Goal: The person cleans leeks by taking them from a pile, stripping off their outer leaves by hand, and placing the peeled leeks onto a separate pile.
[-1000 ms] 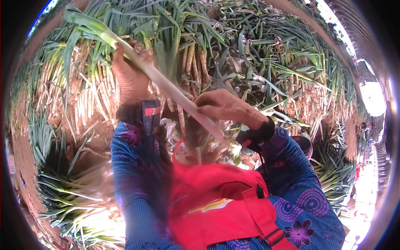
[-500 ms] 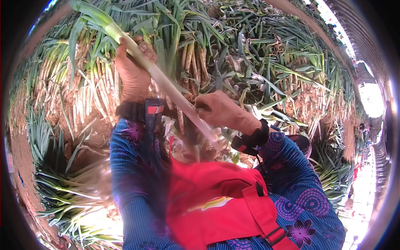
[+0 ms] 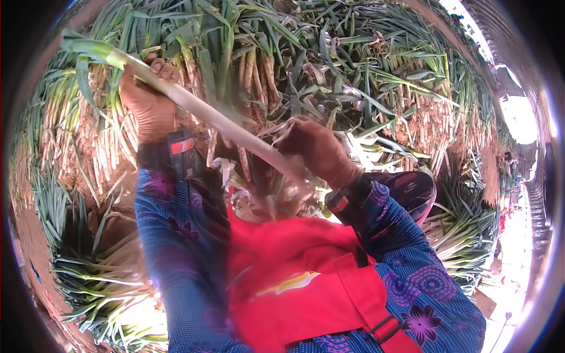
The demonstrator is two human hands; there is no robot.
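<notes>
My left hand (image 3: 148,97) is closed round the upper white shaft of a long leek (image 3: 218,120). The leek slants down to the right, its green top at the upper left and its blurred root end near my right hand. Fingers of my right hand (image 3: 318,152) are pinched together above the lower shaft. A thin pale strip of peel (image 3: 281,127) runs from these fingers toward the leek. Below the root end, a pile of pale loose peelings (image 3: 294,203) lies in front of my red apron (image 3: 306,265).
Bunches of unpeeled leeks (image 3: 253,76) lie across the ground ahead. Loose leaves and peelings (image 3: 335,100) are heaped at the centre right. Cleaner white-stemmed leeks (image 3: 112,282) lie at the lower left, with another bundle (image 3: 459,226) at the right.
My left hand and the leek have shifted left and slightly down. My right hand has turned and moved a little right, with a thin strip of peel now showing at its fingers.
</notes>
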